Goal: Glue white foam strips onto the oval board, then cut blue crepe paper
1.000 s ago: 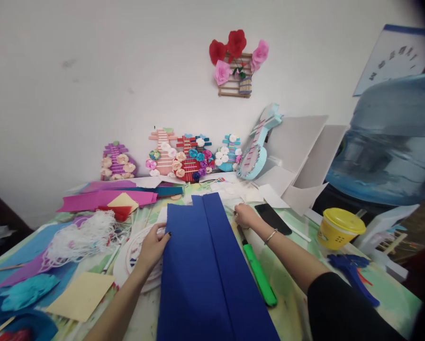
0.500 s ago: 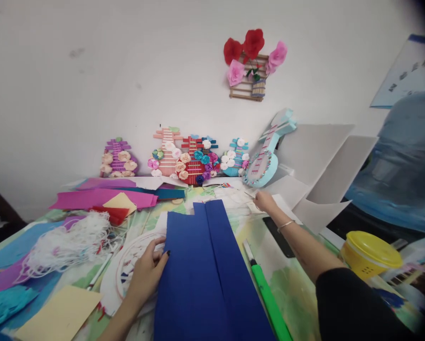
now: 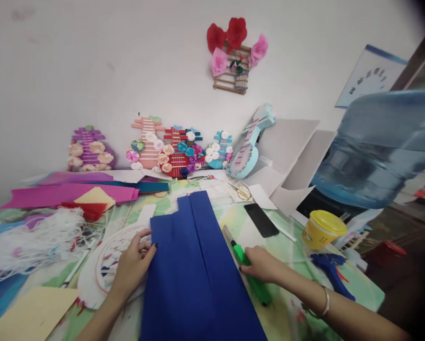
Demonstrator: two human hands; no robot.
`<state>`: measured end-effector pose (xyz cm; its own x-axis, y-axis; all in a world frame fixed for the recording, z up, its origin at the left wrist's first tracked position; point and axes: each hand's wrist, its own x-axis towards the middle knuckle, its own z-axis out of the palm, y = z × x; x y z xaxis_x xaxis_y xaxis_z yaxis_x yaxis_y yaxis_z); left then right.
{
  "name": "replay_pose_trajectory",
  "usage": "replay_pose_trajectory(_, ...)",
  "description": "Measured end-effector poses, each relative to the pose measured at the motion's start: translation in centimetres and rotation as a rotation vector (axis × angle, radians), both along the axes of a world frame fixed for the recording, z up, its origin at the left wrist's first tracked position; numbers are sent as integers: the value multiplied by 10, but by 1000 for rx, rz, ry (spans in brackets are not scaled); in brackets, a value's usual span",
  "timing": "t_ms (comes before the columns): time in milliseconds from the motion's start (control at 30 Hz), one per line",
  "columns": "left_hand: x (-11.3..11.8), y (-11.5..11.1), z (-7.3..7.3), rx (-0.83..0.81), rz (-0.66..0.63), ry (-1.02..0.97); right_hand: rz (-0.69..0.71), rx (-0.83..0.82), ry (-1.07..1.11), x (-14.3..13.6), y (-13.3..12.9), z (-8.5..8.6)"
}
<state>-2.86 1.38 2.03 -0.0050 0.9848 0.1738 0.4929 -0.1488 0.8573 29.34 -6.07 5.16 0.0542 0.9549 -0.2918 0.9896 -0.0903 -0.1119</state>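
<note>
From where I stand, the wide sheet of deep-blue paper [image 3: 184,284] lies lengthwise in front of the person on the green-patterned tabletop [image 3: 365,293], a fold or overlapping edge running down it and a step cut into its far left corner. The left hand [image 3: 132,265] has its fingers loosely bent and its thumb at the sheet's left edge; whether it pinches the paper or only rests there, I can't tell. The right hand [image 3: 264,265] is closed around the long bright-green handle [image 3: 262,292] of a tool lying just beside the sheet's right edge. To do this well, I'd want the left hand flatter and farther onto the paper, so the sheet can't skate or buckle, and the handle lifted clear before it swings across, since its narrow grey tip [image 3: 228,233] points away along that edge and could snag it. I'd also mind the embroidered-looking white round piece [image 3: 87,289] partly under the left hand, as the paper may not sit level beside it. The near end of the sheet runs out of view, the palm hides part of the handle, and I can't make out whether the tip is sharp, or whether the blue is one folded layer or two.
</note>
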Motion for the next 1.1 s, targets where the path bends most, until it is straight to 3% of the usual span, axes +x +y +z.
replay_pose_trajectory(267, 4, -1, -3, -5, -36, -82, -255, 144, -193, 82, 83, 41)
replay_pose_trajectory(400, 4, -2, -3, 25, -11, -42, -297, 198, -229, 94, 100, 50)
replay_pose_trajectory(500, 2, -1, -1, 46, -35, -9, -226, 294, -222, 66, 103, 45)
replay_pose_trajectory(700, 3, -2, -1, 26, -118, 50, 206, 343, -80, -57, 78, 6)
replay_pose_trajectory(800, 4, -3, -1, 54, -119, 57, 252, 349, -70, -100, 70, -12)
replay_pose_trajectory(967, 4, -3, 0, 10, -74, 17, 111, 366, -112, -115, 87, -21)
replay_pose_trajectory(1100, 3, -3, 1, 8, -76, 34, 105, 345, -114, -114, 96, -22)
